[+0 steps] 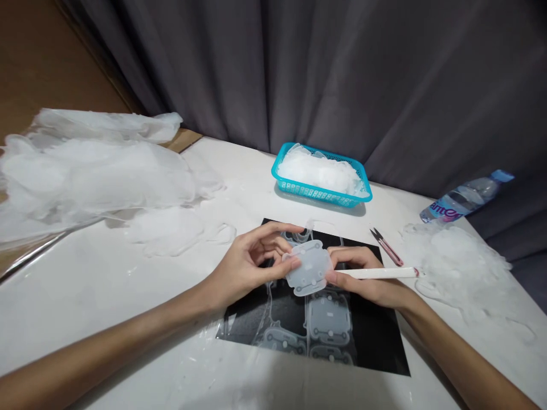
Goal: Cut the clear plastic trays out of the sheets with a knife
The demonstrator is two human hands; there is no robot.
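Observation:
Between my two hands, above a black mat, is a frosted translucent piece [308,269] with rounded lobes, small round marks and thin line patterns. My left hand [252,259] pinches its left side between thumb and fingers. At its right edge, the thumb and fingers of my right hand [361,276] grip it. A white pen-like tool [384,273] is also held in my right hand, pointing out to the right. Beneath, the black mat [376,341] carries a translucent sheet [329,319] with several similar shapes, partly hidden by my hands.
A turquoise basket [322,197] of translucent pieces stands at the back. Pink-handled thread snips [387,247] lie right of the mat. Translucent scraps [461,267] are piled at right, near a water bottle [465,196]. A larger translucent heap [98,176] covers the left, before a grey curtain [320,74].

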